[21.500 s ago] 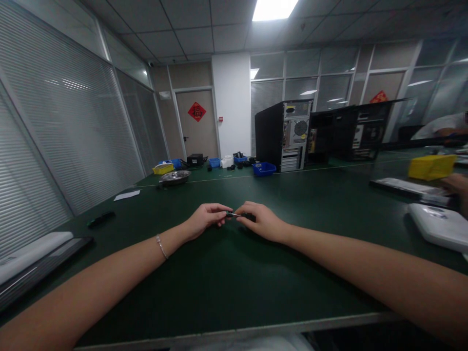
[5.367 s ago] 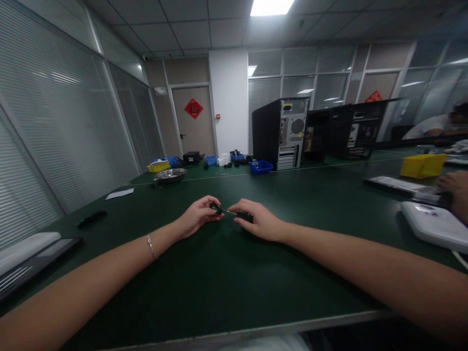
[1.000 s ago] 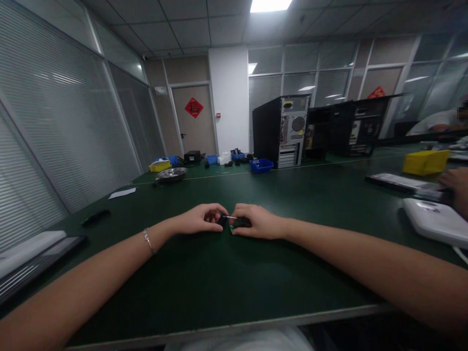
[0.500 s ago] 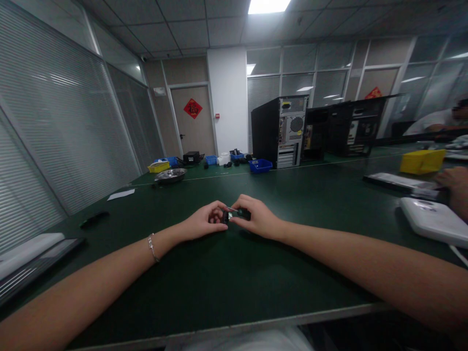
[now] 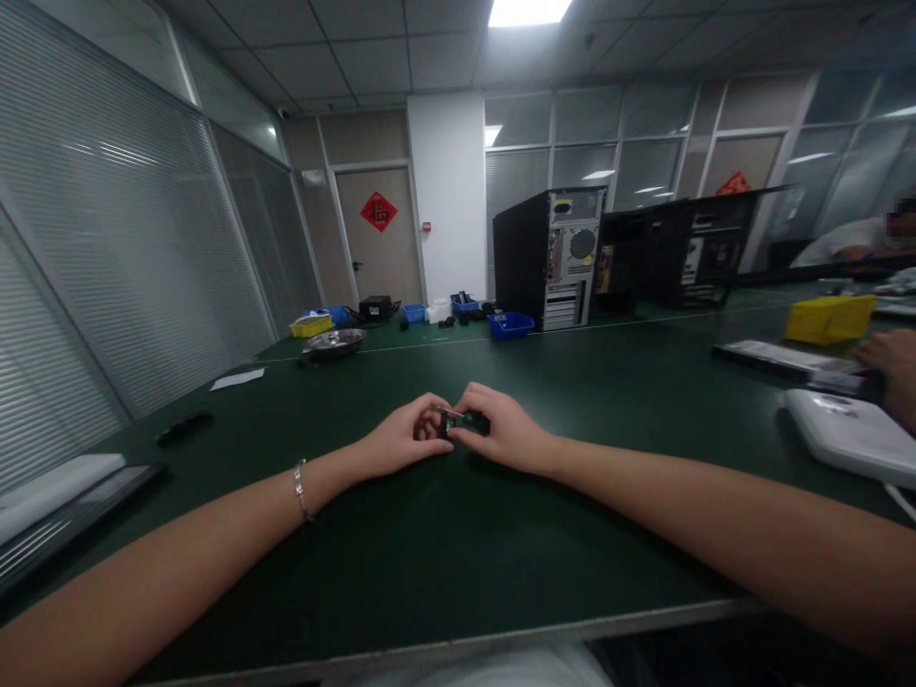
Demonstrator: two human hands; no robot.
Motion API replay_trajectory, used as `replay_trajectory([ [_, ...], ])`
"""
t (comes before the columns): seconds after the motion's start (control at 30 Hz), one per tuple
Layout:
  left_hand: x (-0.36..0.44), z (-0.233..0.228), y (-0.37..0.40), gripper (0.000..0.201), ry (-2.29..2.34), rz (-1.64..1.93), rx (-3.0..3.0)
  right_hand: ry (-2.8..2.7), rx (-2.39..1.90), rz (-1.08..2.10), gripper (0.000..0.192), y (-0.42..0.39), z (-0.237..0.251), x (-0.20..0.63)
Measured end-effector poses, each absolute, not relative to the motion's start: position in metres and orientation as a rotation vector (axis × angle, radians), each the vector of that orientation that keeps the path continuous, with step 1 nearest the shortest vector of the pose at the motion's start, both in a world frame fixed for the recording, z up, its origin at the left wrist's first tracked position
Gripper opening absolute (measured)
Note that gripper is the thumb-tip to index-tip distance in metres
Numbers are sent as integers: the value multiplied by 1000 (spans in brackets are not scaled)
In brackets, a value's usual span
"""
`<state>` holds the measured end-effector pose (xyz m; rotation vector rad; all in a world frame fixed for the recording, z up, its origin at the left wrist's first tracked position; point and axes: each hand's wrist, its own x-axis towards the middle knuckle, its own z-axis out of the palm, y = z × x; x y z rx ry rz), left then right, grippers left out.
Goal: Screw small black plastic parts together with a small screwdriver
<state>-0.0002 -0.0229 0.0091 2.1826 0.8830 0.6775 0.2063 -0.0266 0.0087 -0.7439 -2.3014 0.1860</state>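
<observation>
Both my hands meet at the middle of the green table (image 5: 458, 534). My left hand (image 5: 405, 437) pinches one end of a small black part (image 5: 458, 421) with a greenish, metallic bit showing between the fingertips. My right hand (image 5: 501, 429) grips the other, black end of the same small piece. Fingers hide most of it, so its exact shape cannot be told. A thin bracelet (image 5: 301, 489) sits on my left wrist.
A flat dark device with a white slab (image 5: 64, 506) lies at the left edge, a black remote-like object (image 5: 184, 426) beyond it. A white box (image 5: 851, 434) and another person's hand (image 5: 891, 367) are at right. Yellow bin (image 5: 828, 318), computer towers (image 5: 551, 258) and blue bins (image 5: 510, 326) stand farther back.
Over the last second my hands lifted slightly off the table and closed tighter together on the small part; earlier a thin metal shaft showed between them.
</observation>
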Motion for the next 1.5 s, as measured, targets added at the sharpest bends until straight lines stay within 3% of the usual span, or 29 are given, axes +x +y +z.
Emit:
replay_trajectory([
  [0.77,0,11,-27,43,917,725,2180,-2325,-754,242,15,-28,10,206],
  [1.03,3,9,-22,45,742,779,1830,-2307,-786,131,14,-32,10,204],
  [1.3,2,11,-19,35,720,851,1673,-2353,-722,95,30,-32,10,204],
  [1.43,-5,22,-8,30,712,1069,1686,-2266,-727,165,52,-30,8,205],
  [1.5,-19,28,5,30,778,1219,1695,-2250,-738,193,48,-28,8,206],
])
